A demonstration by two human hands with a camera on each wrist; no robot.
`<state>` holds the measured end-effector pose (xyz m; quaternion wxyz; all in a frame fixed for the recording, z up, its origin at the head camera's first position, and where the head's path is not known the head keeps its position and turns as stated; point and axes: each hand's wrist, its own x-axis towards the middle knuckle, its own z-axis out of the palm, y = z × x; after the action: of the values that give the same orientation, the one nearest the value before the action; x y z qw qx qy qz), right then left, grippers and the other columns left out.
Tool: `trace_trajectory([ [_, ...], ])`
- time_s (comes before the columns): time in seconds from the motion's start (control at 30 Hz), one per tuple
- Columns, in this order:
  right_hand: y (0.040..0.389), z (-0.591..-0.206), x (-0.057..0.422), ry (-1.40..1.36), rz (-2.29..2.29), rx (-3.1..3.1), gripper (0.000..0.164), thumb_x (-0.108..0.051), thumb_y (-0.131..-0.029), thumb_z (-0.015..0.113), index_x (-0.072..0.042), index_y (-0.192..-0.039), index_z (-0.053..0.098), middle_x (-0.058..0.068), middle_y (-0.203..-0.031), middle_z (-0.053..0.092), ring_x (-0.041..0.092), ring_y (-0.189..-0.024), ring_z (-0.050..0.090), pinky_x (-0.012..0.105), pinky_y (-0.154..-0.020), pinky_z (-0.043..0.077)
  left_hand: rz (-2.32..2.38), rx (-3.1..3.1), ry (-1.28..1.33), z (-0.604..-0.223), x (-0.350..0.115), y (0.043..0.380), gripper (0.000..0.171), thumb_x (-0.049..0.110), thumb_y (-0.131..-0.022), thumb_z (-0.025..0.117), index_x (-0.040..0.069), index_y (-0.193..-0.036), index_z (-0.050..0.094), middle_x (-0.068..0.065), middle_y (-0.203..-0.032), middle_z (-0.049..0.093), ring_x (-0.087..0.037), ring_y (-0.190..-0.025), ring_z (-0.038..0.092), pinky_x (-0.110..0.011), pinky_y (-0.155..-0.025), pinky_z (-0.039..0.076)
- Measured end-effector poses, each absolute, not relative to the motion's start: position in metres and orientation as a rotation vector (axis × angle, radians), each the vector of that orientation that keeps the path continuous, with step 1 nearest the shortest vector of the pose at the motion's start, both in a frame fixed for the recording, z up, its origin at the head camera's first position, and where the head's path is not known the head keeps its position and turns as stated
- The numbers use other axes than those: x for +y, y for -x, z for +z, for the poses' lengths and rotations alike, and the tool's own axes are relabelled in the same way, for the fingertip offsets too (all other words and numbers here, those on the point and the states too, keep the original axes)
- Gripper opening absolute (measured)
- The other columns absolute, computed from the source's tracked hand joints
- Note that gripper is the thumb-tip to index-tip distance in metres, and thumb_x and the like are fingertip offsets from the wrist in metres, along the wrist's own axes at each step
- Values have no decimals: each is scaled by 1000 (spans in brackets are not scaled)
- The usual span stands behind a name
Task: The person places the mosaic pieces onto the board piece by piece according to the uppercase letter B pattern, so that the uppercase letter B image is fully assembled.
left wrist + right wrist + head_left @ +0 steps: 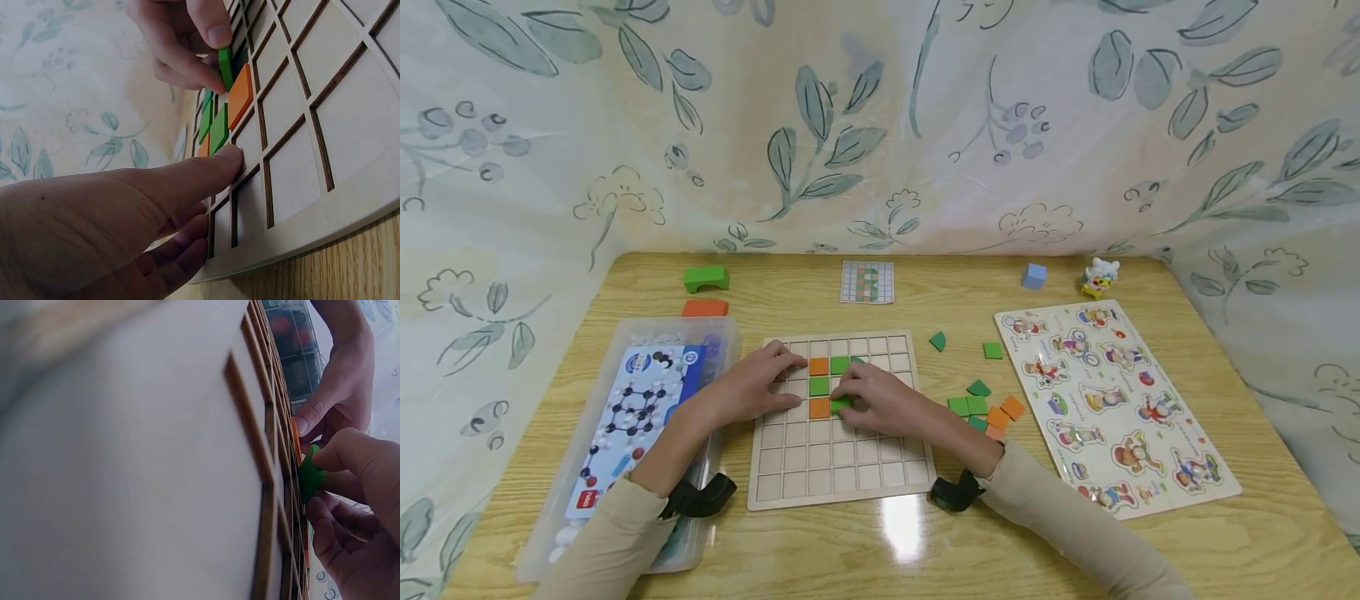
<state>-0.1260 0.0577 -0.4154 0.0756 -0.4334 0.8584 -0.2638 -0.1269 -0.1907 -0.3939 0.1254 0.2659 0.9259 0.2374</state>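
A wooden grid board (842, 483) lies in the middle of the table. My right hand (883, 400) pinches a green square tile (225, 67) between thumb and fingers, tilted over a cell beside the lower orange tile (819, 408). Above that orange one sit a green tile (819, 386) and an upper orange tile (817, 367); another green tile (839, 365) is to their right. A darker green piece beside it is partly covered by my right hand. My left hand (748, 385) rests at the board's left side, fingers extended and holding nothing, its thumb on the grid.
Loose green and orange tiles (975, 405) lie right of the board, near a picture puzzle (1112, 400). A pattern card (867, 282) lies behind. To the left stands a clear plastic box (722, 367), with a green arch block (706, 278) and a red block (704, 308) behind it.
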Motion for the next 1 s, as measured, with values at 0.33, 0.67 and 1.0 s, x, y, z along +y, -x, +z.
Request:
trace_trajectory([
  [0.33, 126, -414, 58, 1240, -839, 2543, 16, -16, -91, 65, -9, -105, 71, 3, -102, 62, 11, -91, 60, 23, -84, 49, 694, 2696, -778, -393, -190, 127, 48, 20, -87, 73, 2, -129, 58, -9, -106, 54, -16, -85, 46, -29, -75, 40],
  [0.67, 128, -411, 57, 1259, -772, 2533, 15, -12, -91, 63, -9, -102, 73, 3, -104, 63, 14, -94, 61, 24, -85, 49, 719, 2706, -810, -390, -191, 125, 46, 20, -86, 73, 2, -126, 59, -9, -104, 54, -18, -86, 49, -30, -74, 41],
  [1.0, 120, -409, 68, 1453, -638, 2602, 22, -16, -94, 62, -12, -113, 72, 4, -109, 59, 12, -92, 52, 23, -80, 47, 705, 2698, -802, -391, -190, 126, 46, 19, -87, 73, 2, -127, 59, -9, -104, 54, -16, -86, 47, -30, -75, 41],
])
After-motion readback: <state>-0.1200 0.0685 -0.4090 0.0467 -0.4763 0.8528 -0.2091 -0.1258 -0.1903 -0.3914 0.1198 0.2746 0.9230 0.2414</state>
